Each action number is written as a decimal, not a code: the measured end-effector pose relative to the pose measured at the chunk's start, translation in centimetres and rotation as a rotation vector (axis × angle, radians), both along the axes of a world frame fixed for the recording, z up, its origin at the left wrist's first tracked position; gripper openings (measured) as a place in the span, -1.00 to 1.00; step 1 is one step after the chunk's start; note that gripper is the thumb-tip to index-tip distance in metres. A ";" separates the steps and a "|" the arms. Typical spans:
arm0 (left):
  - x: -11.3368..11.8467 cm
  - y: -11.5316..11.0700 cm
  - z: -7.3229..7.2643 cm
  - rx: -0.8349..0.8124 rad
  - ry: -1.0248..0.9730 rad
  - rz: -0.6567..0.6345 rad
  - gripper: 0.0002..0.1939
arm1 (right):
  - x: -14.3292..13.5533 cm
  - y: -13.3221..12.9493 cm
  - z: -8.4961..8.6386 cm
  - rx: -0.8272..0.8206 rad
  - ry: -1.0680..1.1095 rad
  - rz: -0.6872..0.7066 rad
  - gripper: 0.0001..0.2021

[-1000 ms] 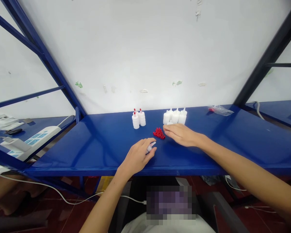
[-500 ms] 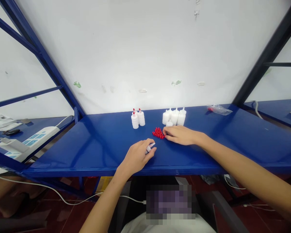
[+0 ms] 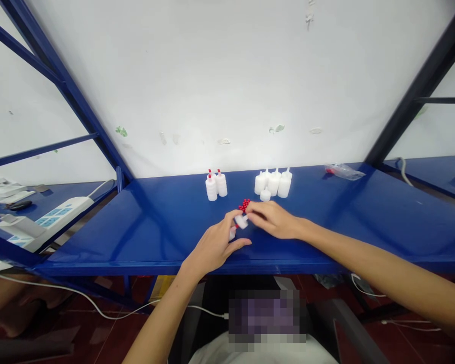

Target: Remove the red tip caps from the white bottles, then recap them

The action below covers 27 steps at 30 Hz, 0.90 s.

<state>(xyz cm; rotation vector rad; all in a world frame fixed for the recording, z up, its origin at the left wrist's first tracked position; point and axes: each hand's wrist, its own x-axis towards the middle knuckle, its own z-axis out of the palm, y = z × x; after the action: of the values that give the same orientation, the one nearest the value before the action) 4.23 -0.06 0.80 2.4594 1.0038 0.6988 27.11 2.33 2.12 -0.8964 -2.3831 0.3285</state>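
Note:
My left hand (image 3: 212, 245) curls around a small white squeeze bottle (image 3: 232, 233), mostly hidden by the fingers; its thumb sticks out to the right. A bit of red shows at the bottle's upper end. Just above it is a blurred white nozzle cap (image 3: 241, 221), its thin tip pinched by the fingertips of my right hand (image 3: 271, 218). My left index finger reaches to this cap. Small red tip caps (image 3: 244, 204) lie in a cluster on the blue table (image 3: 167, 217), partly hidden behind the right hand.
Three white bottles with red tips (image 3: 211, 188) stand behind my left hand. Several white nozzle bottles (image 3: 274, 183) stand at the back right, with a loose white nozzle cap (image 3: 265, 195) in front. A clear plastic bag (image 3: 347, 172) lies farther right. Left is a power strip (image 3: 60, 215).
My right hand has moved left and nearer from beside the red caps to the left hand. The white nozzle cap now shows between both hands, and red shows at the bottle.

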 end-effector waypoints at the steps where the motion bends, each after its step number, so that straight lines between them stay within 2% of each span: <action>1: 0.0 0.0 0.0 -0.001 -0.015 0.016 -0.52 | 0.7 0.5 0.1 0.039 0.048 -0.088 -0.74; 3: 0.1 0.0 -0.1 0.003 -0.033 0.051 -0.66 | 2.4 1.5 0.6 0.135 0.087 -0.304 -0.77; 5: 0.1 0.1 -0.1 0.022 -0.034 0.064 -0.79 | 3.9 2.5 1.2 0.195 0.006 -0.516 -0.81; 8: 0.2 0.3 -0.3 0.069 -0.039 0.048 -0.78 | 5.1 3.5 1.8 0.163 -0.165 -0.731 -0.82; 12: 0.3 0.6 -0.5 0.102 -0.048 0.007 -0.78 | 4.9 4.1 1.6 0.084 -0.265 -0.805 -0.78; 16: 0.2 0.6 -0.6 0.113 -0.016 0.006 -0.74 | 4.5 3.9 1.7 0.062 -0.248 -0.824 -0.72; 19: 0.2 0.5 -0.6 0.116 0.019 0.020 -0.72 | 3.9 3.0 2.0 0.090 -0.145 -0.752 -0.73; 24: 0.3 0.6 -0.4 0.057 -0.015 0.024 -0.73 | 1.1 0.3 1.8 -0.012 -0.043 -0.260 -0.66; 27: 0.3 0.5 -0.2 -0.002 -0.018 -0.008 -0.78 | -0.4 -0.8 1.1 -0.078 -0.085 -0.066 -0.67</action>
<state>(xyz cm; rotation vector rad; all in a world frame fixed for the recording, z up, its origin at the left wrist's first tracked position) 4.56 0.47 0.60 2.4494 0.9874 0.7159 26.70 1.58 3.18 -1.0421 -2.4262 0.3659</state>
